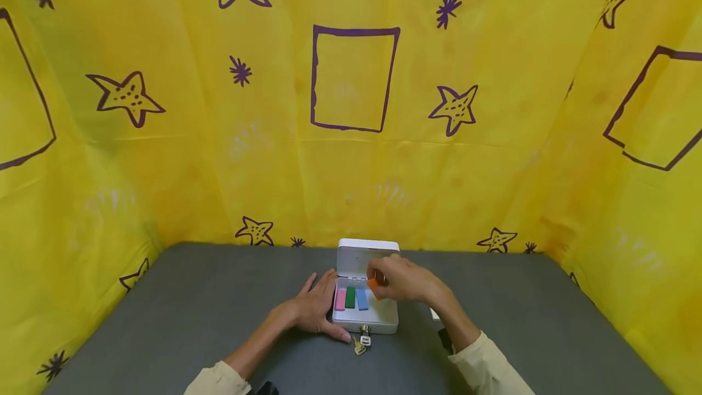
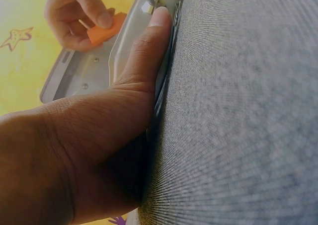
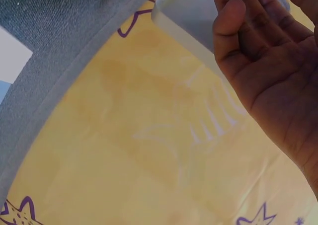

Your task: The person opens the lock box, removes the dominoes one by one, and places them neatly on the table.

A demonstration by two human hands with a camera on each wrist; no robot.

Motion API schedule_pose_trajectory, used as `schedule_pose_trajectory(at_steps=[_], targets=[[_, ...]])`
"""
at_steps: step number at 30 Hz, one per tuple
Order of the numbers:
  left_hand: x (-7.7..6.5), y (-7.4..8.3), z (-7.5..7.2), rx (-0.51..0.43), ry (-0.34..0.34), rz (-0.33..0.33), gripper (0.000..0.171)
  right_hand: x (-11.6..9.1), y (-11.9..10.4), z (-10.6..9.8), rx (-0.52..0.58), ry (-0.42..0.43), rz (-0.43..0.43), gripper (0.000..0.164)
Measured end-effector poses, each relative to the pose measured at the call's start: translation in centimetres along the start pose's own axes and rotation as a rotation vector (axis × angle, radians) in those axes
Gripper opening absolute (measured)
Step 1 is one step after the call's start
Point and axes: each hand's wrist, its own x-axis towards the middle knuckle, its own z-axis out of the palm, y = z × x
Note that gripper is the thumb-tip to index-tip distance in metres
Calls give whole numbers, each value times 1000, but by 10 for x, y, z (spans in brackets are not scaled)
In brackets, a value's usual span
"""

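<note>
A small white metal cash box (image 1: 378, 327) stands on the table with its lid (image 1: 351, 259) raised at the back. Inside, a pink block (image 1: 340, 299), a green block (image 1: 350, 297) and a light blue block (image 1: 362, 299) form a row from the left. My right hand (image 1: 404, 278) pinches an orange block (image 2: 105, 31) between thumb and fingers, over the box's right half. Along the box's left side rests my left hand (image 1: 315, 308), fingers extended and thumb lying by the front wall. Keys (image 1: 359, 345) hang from the front lock.
The box stands on a dark grey table (image 1: 230, 297). A white flat object (image 3: 12, 56) lies to its right, partly hidden by my right forearm in the head view. Yellow cloth (image 1: 351, 188) with purple drawings encloses the back and both sides.
</note>
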Motion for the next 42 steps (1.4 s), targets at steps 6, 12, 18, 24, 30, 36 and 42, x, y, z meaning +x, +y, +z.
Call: schedule_pose_trajectory(at_steps=[6,12,18,24,30,36,42], targets=[[11,-2,-13,27,28,7,134,2,1,-21,-10,12,14,11],[13,-5,-16,-7,17,23,139,3,3,-27,-6,10,21,13],[11,-2,-18,6,-2,7,137,1,5,-26,4,-3,18,14],[10,-2,-14,14,-26,-14,137,-4,5,-24,57,-11,48,18],[7,-5,-5,-12,-23,-9,138,-10,7,-23,109,-18,83,18],[4,-9,0,-46,-9,14,144,-18,12,-28,96,-16,64,17],[3,-2,-4,-11,-32,-17,136,-27,18,-39,106,-28,77,17]])
